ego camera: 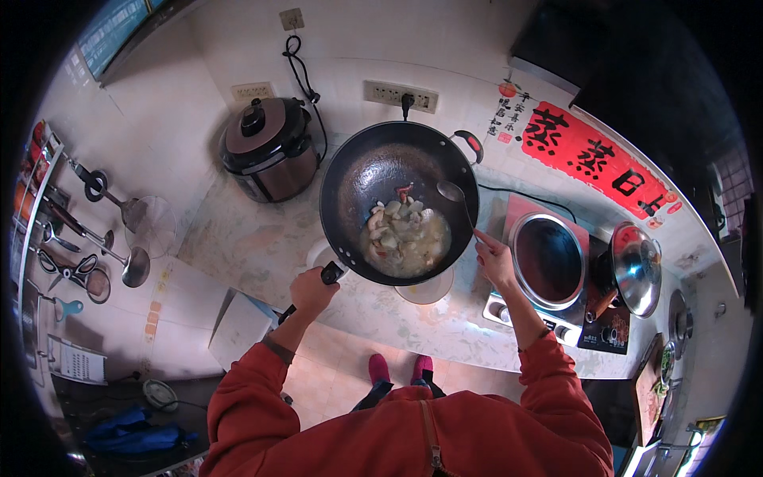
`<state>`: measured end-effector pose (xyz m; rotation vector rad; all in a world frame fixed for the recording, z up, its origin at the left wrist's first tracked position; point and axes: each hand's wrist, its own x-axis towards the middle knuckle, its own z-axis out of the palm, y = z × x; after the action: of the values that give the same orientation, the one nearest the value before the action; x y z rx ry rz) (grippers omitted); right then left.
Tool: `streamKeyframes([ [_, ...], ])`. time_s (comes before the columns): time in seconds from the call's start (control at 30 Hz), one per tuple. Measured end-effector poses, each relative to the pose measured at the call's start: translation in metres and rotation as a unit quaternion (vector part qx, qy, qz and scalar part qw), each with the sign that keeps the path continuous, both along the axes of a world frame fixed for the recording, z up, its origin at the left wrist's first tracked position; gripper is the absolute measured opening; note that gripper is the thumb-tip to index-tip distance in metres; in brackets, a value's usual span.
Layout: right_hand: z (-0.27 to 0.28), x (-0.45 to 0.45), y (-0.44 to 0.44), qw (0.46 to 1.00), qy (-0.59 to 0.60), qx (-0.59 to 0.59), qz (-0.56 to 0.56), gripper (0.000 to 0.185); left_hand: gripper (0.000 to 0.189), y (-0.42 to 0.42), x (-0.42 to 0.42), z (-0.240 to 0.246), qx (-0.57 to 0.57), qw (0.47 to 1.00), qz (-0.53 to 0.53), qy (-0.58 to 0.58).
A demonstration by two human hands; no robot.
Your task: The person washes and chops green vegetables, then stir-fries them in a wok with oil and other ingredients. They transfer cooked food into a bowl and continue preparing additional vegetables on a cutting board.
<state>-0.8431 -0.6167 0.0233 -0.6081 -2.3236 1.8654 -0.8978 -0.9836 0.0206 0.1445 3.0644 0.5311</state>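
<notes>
My left hand (314, 293) grips the black handle (332, 273) of a large dark wok (398, 143). Inside the wok, pale chopped pieces in cloudy liquid (411, 238) have pooled towards the near side, with a reddish piece at their far edge. A metal spoon (451, 191) is held in my right hand (496, 257), its bowl over the wok's right inner wall. Partly covered by the wok, a pale bowl (426, 292) shows below its near rim. Another white round dish (320, 253) peeks out by the handle joint.
An electric pressure cooker (271, 152) stands at the back left. On the right are an induction cooker (548, 262) with a round concave top and a lidded pan (635, 271) on a second cooker. Ladles and scissors (68, 268) hang from a left rack. A cutting board (647, 387) stands far right.
</notes>
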Motion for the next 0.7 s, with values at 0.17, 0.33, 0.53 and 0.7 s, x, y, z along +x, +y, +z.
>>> streamKeyframes([
  [0.17,0.0,0.015,-0.005,0.999,-0.044,-0.002,0.018,0.034,0.027,-0.003,-0.002,-0.006,0.011,1.0,0.016,0.015],
  [0.33,-0.009,0.028,-0.015,0.994,-0.086,-0.058,0.022,0.033,0.027,-0.005,-0.005,-0.01,-0.001,0.999,0.03,0.023],
  [0.53,-0.016,0.034,-0.016,0.992,-0.085,-0.096,0.008,0.034,0.028,-0.002,-0.003,-0.01,-0.003,0.999,0.044,0.017],
  [0.7,-0.017,0.039,-0.019,0.988,-0.088,-0.125,0.003,0.034,0.027,-0.001,-0.002,-0.01,-0.01,0.998,0.059,0.028],
])
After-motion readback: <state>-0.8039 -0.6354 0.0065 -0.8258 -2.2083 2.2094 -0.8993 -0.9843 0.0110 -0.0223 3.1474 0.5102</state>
